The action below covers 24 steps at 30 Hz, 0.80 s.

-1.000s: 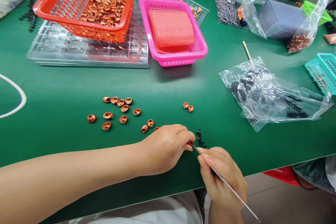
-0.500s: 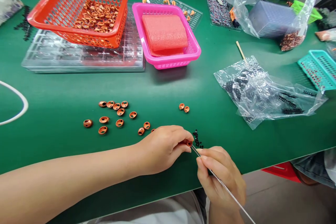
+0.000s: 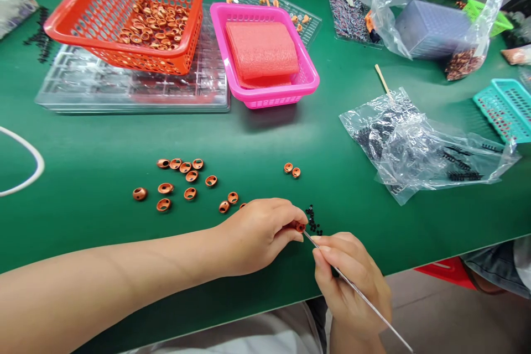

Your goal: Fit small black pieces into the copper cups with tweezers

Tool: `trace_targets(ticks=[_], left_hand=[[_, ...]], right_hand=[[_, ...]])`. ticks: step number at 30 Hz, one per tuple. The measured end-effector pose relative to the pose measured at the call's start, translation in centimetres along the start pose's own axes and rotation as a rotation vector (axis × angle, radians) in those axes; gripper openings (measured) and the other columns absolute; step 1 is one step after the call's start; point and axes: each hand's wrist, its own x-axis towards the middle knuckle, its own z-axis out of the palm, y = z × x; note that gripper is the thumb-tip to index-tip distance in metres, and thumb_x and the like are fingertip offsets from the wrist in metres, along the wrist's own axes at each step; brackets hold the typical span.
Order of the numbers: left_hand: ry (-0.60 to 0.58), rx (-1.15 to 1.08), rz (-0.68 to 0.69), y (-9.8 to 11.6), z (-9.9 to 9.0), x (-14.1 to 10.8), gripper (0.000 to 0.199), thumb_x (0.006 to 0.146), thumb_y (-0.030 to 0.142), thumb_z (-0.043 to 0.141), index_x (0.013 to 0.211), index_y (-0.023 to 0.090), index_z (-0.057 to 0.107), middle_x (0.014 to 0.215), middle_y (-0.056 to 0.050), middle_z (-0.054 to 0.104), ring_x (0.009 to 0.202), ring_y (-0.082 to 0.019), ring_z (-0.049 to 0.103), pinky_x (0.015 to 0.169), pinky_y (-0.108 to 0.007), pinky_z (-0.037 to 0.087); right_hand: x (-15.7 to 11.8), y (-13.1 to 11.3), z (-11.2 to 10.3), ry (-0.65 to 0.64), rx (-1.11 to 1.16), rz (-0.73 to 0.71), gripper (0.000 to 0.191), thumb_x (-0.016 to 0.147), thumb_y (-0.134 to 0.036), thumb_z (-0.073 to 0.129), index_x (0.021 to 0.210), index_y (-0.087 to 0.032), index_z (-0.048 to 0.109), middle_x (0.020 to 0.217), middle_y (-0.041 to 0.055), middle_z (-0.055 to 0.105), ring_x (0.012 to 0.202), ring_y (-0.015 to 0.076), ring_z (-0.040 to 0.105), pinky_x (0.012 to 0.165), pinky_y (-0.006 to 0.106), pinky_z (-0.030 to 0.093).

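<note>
Copper-coloured, the small round cup [image 3: 300, 227] sits just beside the tiny black bits [image 3: 312, 220], pinched in my left hand [image 3: 262, 237]; my right hand [image 3: 352, 276] pinches a thin silver metal stick [image 3: 394, 331]. The cup looks light, hard, slippery: I'd hold its sides

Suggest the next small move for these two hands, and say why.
Probably a gentle push of the thin metal rod by the right hand, with the left hand held firm. The left hand pinches a small copper cup, and the rod's tip seems to be right at it, though the exact contact is too small to make out.
</note>
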Motion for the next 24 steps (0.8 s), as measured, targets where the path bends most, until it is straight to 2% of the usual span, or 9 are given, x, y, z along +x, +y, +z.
trace_targets(ticks=[14,20,24], left_hand=[[-0.03,0.03,0.033,-0.09,-0.08,-0.06,0.008,0.091,0.011,0.057,0.095,0.015,0.063,0.082,-0.002,0.067,0.069,-0.012,0.06,0.065,-0.021,0.047],[-0.02,0.046,0.106,-0.12,0.01,-0.22,0.01,0.094,0.011,0.049,0.095,0.015,0.058,0.08,-0.003,0.064,0.069,-0.014,0.057,0.064,-0.023,0.045],[-0.002,0.014,0.152,-0.02,0.26,-0.43,0.012,0.094,0.008,0.046,0.095,0.014,0.056,0.079,-0.004,0.064,0.069,-0.014,0.055,0.064,-0.023,0.045]], right_hand=[[0.05,0.07,-0.02,-0.026,0.093,0.03,0.035,0.079,0.004,0.065,0.105,-0.018,0.064,0.095,0.0058,0.073,0.081,0.0171,0.07,0.066,0.034,0.059],[-0.27,0.04,-0.25,0.001,0.132,0.093,0.032,0.081,0.002,0.063,0.104,-0.019,0.066,0.095,0.0051,0.075,0.081,0.0175,0.07,0.07,0.037,0.06],[-0.62,0.12,-0.45,-0.014,0.082,0.064,0.028,0.083,-0.002,0.064,0.103,-0.021,0.066,0.094,0.0041,0.076,0.081,0.0173,0.071,0.07,0.036,0.06]])
